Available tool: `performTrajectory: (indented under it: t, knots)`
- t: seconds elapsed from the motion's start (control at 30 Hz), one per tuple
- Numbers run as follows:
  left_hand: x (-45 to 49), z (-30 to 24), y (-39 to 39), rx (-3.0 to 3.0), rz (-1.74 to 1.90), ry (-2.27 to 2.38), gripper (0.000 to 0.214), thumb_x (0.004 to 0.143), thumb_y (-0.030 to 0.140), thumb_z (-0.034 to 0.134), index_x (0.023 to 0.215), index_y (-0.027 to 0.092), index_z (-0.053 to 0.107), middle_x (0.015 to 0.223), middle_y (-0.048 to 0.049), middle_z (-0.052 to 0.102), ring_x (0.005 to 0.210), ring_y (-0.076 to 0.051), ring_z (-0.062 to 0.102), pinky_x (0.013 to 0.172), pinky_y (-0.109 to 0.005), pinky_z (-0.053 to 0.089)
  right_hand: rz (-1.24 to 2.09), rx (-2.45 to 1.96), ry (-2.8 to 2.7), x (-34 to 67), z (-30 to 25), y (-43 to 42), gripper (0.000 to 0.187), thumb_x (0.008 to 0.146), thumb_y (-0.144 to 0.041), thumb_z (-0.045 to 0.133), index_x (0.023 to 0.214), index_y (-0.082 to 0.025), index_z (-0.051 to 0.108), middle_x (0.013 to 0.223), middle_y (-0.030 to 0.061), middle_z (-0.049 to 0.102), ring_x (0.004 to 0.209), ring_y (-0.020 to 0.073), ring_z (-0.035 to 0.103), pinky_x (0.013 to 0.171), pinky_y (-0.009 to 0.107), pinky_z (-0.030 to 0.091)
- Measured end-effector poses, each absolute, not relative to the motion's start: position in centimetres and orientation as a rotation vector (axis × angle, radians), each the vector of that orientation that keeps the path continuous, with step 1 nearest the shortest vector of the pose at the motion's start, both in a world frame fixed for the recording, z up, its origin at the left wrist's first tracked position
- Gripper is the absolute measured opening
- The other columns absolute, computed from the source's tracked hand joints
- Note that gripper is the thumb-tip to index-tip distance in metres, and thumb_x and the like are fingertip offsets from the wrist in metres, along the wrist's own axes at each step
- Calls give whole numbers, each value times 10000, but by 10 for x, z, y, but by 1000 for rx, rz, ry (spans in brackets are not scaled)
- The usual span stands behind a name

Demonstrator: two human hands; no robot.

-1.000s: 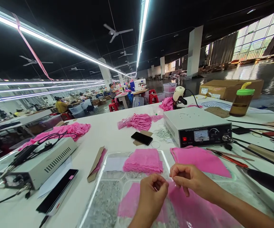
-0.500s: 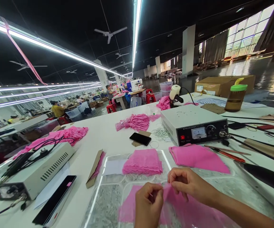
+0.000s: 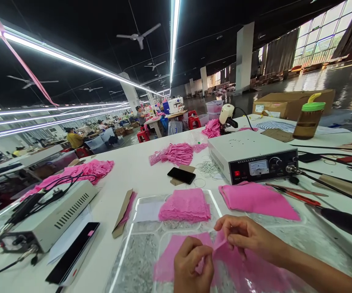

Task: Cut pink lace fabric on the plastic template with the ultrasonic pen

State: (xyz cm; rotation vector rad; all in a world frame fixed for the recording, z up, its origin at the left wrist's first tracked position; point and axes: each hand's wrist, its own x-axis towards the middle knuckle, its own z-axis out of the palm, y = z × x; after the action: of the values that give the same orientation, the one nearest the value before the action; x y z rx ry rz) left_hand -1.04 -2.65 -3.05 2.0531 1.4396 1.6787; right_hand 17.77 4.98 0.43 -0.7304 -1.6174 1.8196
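Rising between left grip point(image 3: 192, 262) and right grip point(image 3: 247, 235), pink fabric point(image 3: 251, 270) spreads below.

No text can be read clearly, not even on the control box point(image 3: 252, 152).

The right hand point(image 3: 243, 238) pinches a raised fold of sheer pink cloth point(image 3: 246, 272); the left hand point(image 3: 193, 264), fingers curled, meets its edge. Beneath lies a clear plastic surface point(image 3: 137, 258). Beyond the hands sit a stack of pink pieces point(image 3: 184, 205) and, to its right, a folded pink fabric point(image 3: 257, 199), before a metered control box point(image 3: 249, 150).
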Motion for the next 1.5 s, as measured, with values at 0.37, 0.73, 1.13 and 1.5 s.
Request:
performTrajectory:
  t: [0.37, 0.73, 1.13, 1.5]
  knots:
    - [-45, 22, -16, 989, 1276, 1560, 303, 653, 412, 645, 725, 118, 662, 331, 63, 449, 247, -68, 358, 291, -166, 275, 1788, -827, -1668, 123, 31, 74, 135, 626, -268, 607, 624, -145, 550, 779, 40, 593, 484, 81, 505, 371, 185, 382]
    - [-75, 17, -66, 1995, 1858, 1917, 124, 802, 137, 571, 829, 195, 677, 602, 19, 641, 465, -84, 567, 486, -170, 463, 1842, -349, -1950, 69, 58, 79, 88, 638, -220, 669, 661, -137, 648, 993, 57, 563, 668, 103, 561, 596, 239, 504]
    - [-31, -63, -79, 2494, 1379, 2027, 196, 812, 66, 465, 844, 190, 613, 625, -13, 546, 527, -126, 499, 503, -228, 371, 1487, -508, -2434, 121, -10, 72, 119, 774, -191, 595, 730, -177, 705, 1037, 53, 555, 659, 98, 527, 629, 238, 427]
    - [-11, -56, -69, 2379, 1753, 1904, 173, 650, 20, 464, 691, 169, 542, 756, -56, 633, 757, -184, 572, 713, -340, 432, 1197, -469, -2609, 129, -23, 88, 224, 873, -309, 560, 772, -226, 742, 1150, 70, 532, 855, 173, 584, 760, 285, 468]
